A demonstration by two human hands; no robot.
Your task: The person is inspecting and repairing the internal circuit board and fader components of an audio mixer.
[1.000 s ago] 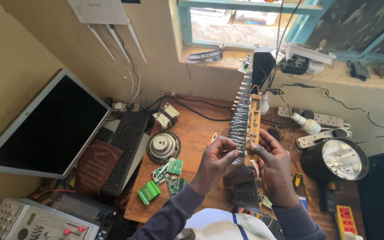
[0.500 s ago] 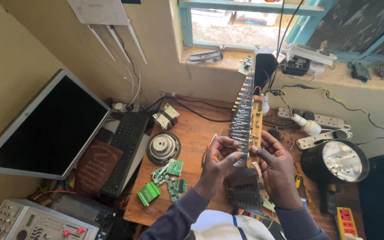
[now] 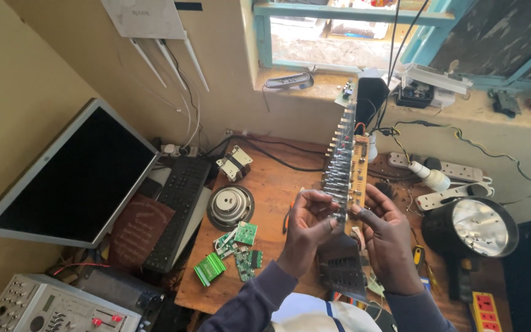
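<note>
Centrally, just right of mid-frame, a long circuit board (image 3: 346,169) stands on end above the wooden desk (image 3: 271,184), its top reaching toward the window sill at upper centre; a row of metal parts runs along its grey left face, the yellow-brown edge shows on the right; the left hand (image 3: 307,230) curls round the lower part from the left, fingers closed on the edge; the right hand (image 3: 388,237) pinches the opposite edge, thumb and fingertips pressed to the board.

Handling, as a judgement: stiff and long, probably light to moderate in weight, top-heavy when held low; solder points and component legs likely sharp and fragile; best taken by the bare edges, as now, not by the mounted parts; wires trailing near its top could snag.

Around it: a dark perforated metal panel (image 3: 339,270) just below the hands; small green circuit boards (image 3: 235,249) at lower centre-left; a round speaker (image 3: 230,207) and a transformer (image 3: 235,163) left of the board; a black keyboard (image 3: 178,209) and a tilted monitor (image 3: 72,175) far left; a lamp (image 3: 483,224) and white power strips (image 3: 450,178) at right; cables cross the desk behind the board, crowding any set-down spot.
</note>
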